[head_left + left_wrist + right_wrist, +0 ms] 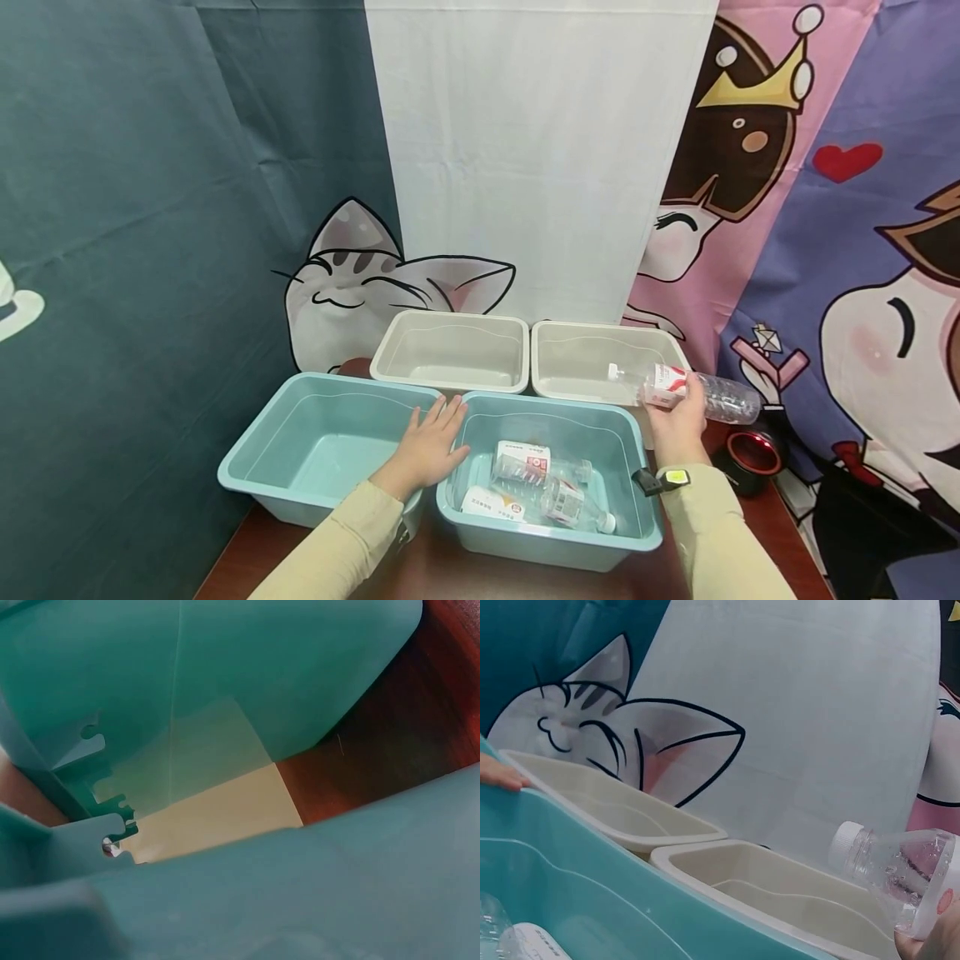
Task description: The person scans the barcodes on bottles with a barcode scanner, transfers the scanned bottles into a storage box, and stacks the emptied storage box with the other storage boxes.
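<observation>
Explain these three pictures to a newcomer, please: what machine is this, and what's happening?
No machine is handling anything: these are a person's two bare hands. The widest picture comes from a camera worn on the head, looking forward and down; the others come from cameras on the left and right wrists. On the table stand a left blue tub and a right blue tub, with two beige tubs behind. Clear bottles lie in the right blue tub. The right hand holds another bottle; the left hand rests at the rims between the blue tubs.
</observation>
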{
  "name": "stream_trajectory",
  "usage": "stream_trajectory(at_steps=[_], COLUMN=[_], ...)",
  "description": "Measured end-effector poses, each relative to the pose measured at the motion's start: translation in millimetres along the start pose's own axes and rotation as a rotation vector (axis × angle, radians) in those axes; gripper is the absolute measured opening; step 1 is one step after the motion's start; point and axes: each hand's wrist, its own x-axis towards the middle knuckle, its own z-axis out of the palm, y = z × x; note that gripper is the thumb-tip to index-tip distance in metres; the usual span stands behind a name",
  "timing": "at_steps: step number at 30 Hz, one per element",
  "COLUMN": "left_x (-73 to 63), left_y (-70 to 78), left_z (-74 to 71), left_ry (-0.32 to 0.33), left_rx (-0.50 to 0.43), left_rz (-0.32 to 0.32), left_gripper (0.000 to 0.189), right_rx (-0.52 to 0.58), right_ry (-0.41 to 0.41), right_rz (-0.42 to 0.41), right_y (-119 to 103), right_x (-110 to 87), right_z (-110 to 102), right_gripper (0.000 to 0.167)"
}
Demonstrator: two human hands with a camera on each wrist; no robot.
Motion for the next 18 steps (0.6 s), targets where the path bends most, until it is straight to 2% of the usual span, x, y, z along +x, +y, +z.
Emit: stream_trajectory(at_steps=[6, 18], left_x=[-0.7, 1.0], left_y=[0.8, 1.4], left_z=[-0.9, 0.4], left_ry=[0.003, 0.0], left_rx=[-0.007, -0.007], left_rz=[0.002, -0.008], left_gripper=[0.074, 0.074], right_rx=[-0.018, -0.086], right_ry=[-0.033, -0.045], right_rz=[0.067, 0.136], right_y=[7.6, 31.3], right_x=[4.0, 6.8], right_z=[5.3, 12.6], right_gripper=[0.077, 0.079])
